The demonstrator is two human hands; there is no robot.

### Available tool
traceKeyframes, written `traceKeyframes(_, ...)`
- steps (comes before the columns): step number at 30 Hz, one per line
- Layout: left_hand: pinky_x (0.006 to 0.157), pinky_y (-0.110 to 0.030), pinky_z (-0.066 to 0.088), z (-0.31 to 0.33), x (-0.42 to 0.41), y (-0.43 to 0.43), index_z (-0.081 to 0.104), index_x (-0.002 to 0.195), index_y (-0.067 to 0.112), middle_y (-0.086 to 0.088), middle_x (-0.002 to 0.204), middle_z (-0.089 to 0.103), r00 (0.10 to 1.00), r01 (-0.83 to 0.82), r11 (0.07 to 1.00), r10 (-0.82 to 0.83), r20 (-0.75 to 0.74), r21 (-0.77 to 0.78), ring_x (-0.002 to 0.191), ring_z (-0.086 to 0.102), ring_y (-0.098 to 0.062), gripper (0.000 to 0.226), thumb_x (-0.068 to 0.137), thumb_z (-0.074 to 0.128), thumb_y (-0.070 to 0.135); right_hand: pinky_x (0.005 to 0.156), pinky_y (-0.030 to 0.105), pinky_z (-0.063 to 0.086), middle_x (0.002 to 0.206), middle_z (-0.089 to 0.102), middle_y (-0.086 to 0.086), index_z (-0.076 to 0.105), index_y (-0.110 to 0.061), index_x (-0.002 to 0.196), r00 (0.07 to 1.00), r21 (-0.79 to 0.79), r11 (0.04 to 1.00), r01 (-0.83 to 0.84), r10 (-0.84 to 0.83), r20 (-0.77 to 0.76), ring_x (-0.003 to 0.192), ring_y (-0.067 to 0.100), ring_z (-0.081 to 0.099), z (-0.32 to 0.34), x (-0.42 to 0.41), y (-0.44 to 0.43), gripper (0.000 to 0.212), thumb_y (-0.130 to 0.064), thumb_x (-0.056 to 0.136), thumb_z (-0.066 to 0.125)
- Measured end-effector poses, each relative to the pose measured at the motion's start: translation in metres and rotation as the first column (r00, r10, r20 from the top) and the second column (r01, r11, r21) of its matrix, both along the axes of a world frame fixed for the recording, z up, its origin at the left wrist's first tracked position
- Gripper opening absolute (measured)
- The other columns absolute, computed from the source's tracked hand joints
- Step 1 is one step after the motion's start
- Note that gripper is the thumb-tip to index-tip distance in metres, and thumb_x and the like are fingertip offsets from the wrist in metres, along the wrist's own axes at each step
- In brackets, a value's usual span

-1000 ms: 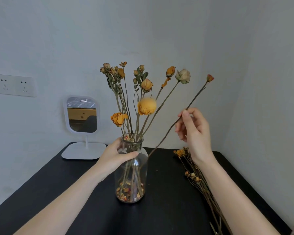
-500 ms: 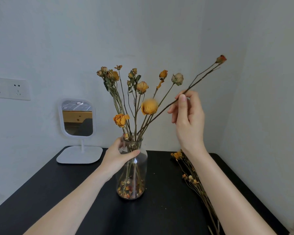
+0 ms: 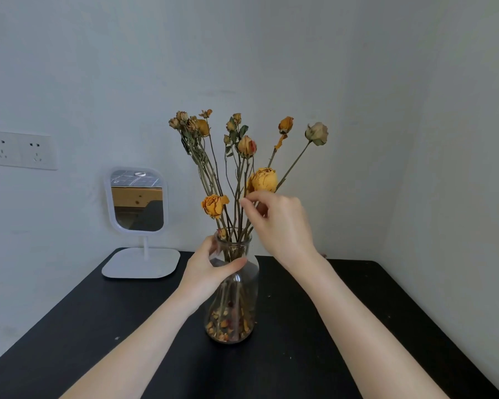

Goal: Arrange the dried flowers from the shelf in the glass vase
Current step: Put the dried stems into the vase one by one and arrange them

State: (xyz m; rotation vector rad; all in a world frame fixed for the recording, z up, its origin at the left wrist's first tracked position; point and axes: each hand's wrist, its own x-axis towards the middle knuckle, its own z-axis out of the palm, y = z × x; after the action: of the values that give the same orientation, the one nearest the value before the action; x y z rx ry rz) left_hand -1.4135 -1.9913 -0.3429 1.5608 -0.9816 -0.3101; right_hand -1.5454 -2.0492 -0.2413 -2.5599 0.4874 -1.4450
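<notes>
A clear glass vase stands mid-table, with loose dried petals at its bottom and several dried flowers rising from its mouth. Their heads are orange, yellow and pale. My left hand wraps around the vase's neck from the left. Just above the rim, among the stems, is my right hand. Its thumb and forefinger pinch a thin dried flower stem that runs down into the vase and carries a reddish-orange bud at its top.
The black table stands in a corner between white walls. A white mirror on a stand is at the back left, and a wall socket plate is further left. My right forearm covers the table's right side.
My right hand has swung the long stem from leaning out to the right to upright, and lowered it into the vase among the others. The left hand stays on the vase's neck.
</notes>
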Motion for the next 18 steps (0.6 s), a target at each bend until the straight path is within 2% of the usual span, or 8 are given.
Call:
traceKeyframes(2, 0.084, -0.02, 0.039, 0.0, -0.001, 0.0, 0.046, 0.112, 0.043, 0.021, 0.113, 0.057, 1.0, 0.009, 1.0, -0.009, 0.002, -0.017, 0.106, 0.051, 0.002, 0.053, 0.069, 0.077, 0.042, 0.056, 0.017, 0.045, 0.07, 0.062, -0.006, 0.069, -0.016, 0.105, 0.998, -0.008, 0.999, 0.046, -0.046, -0.052, 0.058, 0.005, 0.052, -0.005, 0.002, 0.001, 0.025, -0.032, 0.093, 0.054)
traceKeyframes(4, 0.081, -0.017, 0.04, 0.0, -0.003, 0.0, 0.047, 0.112, 0.041, 0.02, 0.112, 0.058, 1.0, 0.008, 0.999, -0.007, 0.011, -0.033, 0.105, 0.052, 0.002, 0.052, 0.069, 0.077, 0.04, 0.06, 0.022, 0.051, 0.076, 0.068, -0.003, 0.07, -0.018, 0.105, 0.994, 0.028, 0.998, 0.062, -0.06, -0.088, 0.061, 0.008, 0.058, -0.008, 0.004, 0.003, 0.026, -0.034, 0.092, 0.054)
traceKeyframes(6, 0.084, -0.02, 0.041, 0.0, -0.004, 0.0, 0.049, 0.118, 0.033, 0.015, 0.114, 0.058, 1.0, -0.004, 0.999, 0.005, 0.024, -0.04, 0.106, 0.052, -0.001, 0.055, 0.071, 0.076, 0.037, 0.06, 0.023, 0.052, 0.08, 0.071, -0.001, 0.071, -0.018, 0.103, 0.992, 0.045, 0.996, 0.071, -0.066, -0.106, 0.065, 0.01, 0.061, -0.011, 0.008, 0.005, 0.025, -0.034, 0.092, 0.054)
traceKeyframes(9, 0.088, -0.028, 0.046, 0.001, -0.007, 0.0, 0.049, 0.118, 0.028, 0.013, 0.111, 0.058, 0.999, -0.016, 0.999, 0.018, 0.043, -0.046, 0.106, 0.054, -0.007, 0.054, 0.072, 0.076, 0.033, 0.056, 0.019, 0.044, 0.082, 0.072, 0.001, 0.071, -0.018, 0.101, 0.985, 0.034, 0.994, 0.102, -0.096, -0.141, 0.067, 0.013, 0.062, -0.015, 0.014, 0.008, 0.024, -0.033, 0.092, 0.054)
traceKeyframes(14, 0.086, -0.02, 0.042, 0.0, -0.009, 0.0, 0.047, 0.116, 0.033, 0.016, 0.111, 0.056, 0.999, -0.009, 0.998, 0.011, 0.037, -0.06, 0.102, 0.051, -0.001, 0.053, 0.072, 0.076, 0.029, 0.062, 0.026, 0.051, 0.089, 0.07, 0.002, 0.07, -0.016, 0.1, 0.93, 0.082, 0.984, 0.158, -0.121, -0.347, 0.075, 0.016, 0.064, -0.025, 0.017, 0.004, 0.025, -0.031, 0.093, 0.051)
traceKeyframes(16, 0.092, -0.025, 0.043, -0.001, -0.01, 0.0, 0.048, 0.118, 0.031, 0.013, 0.115, 0.058, 0.999, -0.012, 0.998, 0.014, 0.044, -0.059, 0.106, 0.051, -0.003, 0.054, 0.072, 0.076, 0.03, 0.064, 0.025, 0.051, 0.089, 0.07, 0.002, 0.069, -0.017, 0.103, 0.939, 0.147, 0.979, 0.139, -0.083, -0.335, 0.075, 0.015, 0.063, -0.026, 0.016, 0.003, 0.025, -0.032, 0.093, 0.053)
traceKeyframes(18, 0.096, -0.03, 0.043, -0.001, -0.011, 0.0, 0.049, 0.12, 0.03, 0.012, 0.116, 0.059, 0.999, -0.01, 0.998, 0.013, 0.043, -0.065, 0.11, 0.052, -0.006, 0.056, 0.071, 0.077, 0.032, 0.064, 0.024, 0.05, 0.087, 0.071, 0.001, 0.069, -0.019, 0.106, 0.965, 0.172, 0.979, 0.112, -0.066, -0.253, 0.075, 0.014, 0.065, -0.025, 0.014, 0.004, 0.024, -0.032, 0.092, 0.055)
